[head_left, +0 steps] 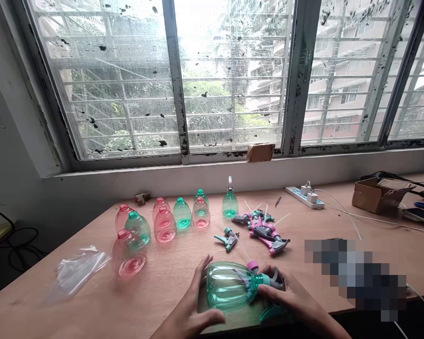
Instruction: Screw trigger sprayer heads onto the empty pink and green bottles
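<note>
A transparent green spray bottle (pixel 229 287) lies on its side near the front edge of the table. My right hand (pixel 289 294) is closed around its neck, where a grey and green trigger sprayer head (pixel 276 279) sits. My left hand (pixel 191 301) is beside the bottle's base with fingers and thumb spread; whether it touches the base I cannot tell. Just behind the bottle is a pink-collared sprayer head (pixel 252 266), partly hidden. A green trigger sprayer (pixel 228 239) lies farther back, next to a pile of pink and grey trigger sprayers (pixel 265 230) with clear tubes.
Several pink and green open bottles (pixel 165 226) stand on the left, near a clear plastic bag (pixel 79 268). One green bottle with a sprayer (pixel 230 205) stands upright at the back. A power strip (pixel 305 197), cardboard box (pixel 378 195) and blurred dark object (pixel 356 270) are on the right.
</note>
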A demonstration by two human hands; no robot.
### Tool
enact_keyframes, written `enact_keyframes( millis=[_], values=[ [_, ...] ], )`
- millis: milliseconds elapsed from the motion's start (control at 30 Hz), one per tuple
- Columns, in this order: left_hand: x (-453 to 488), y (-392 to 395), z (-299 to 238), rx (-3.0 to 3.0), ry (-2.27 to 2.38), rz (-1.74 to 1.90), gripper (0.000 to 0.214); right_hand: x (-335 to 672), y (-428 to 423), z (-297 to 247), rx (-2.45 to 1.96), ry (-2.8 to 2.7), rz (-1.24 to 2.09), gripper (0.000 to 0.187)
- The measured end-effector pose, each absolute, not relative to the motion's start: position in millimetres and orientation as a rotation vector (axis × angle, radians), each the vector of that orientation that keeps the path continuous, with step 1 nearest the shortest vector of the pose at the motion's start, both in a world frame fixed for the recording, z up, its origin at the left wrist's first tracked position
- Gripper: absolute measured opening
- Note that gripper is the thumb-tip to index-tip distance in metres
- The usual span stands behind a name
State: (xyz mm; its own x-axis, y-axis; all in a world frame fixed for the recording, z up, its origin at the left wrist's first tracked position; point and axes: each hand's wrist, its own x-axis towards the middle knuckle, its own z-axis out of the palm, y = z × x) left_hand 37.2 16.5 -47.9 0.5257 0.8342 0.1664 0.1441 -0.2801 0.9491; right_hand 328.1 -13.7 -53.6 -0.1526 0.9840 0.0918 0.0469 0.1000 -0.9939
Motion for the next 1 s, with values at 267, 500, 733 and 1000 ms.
enact_keyframes(
  millis=[267,500,733,1000],
  values=[
    [36.5,14.7,-37.3,1.635,0.704,0.764,0.074,328.6,-12.9,-54.8,-1.093,-1.386,1.229,0.046],
    [36.7,12.3,-37.5,1.717,0.684,0.841,0.099,329.0,-13.2,-53.1,-1.090,-1.432,1.205,0.043],
    [37.3,10.5,-32.1,1.610,0.777,0.788,0.065,329.8,-13.7,-52.8,-1.105,-1.435,1.196,0.042],
    [36.2,9.4,-33.5,1.700,0.717,0.798,0.089,329.0,-13.1,-53.9,-1.096,-1.419,1.222,0.046]
  ],
)
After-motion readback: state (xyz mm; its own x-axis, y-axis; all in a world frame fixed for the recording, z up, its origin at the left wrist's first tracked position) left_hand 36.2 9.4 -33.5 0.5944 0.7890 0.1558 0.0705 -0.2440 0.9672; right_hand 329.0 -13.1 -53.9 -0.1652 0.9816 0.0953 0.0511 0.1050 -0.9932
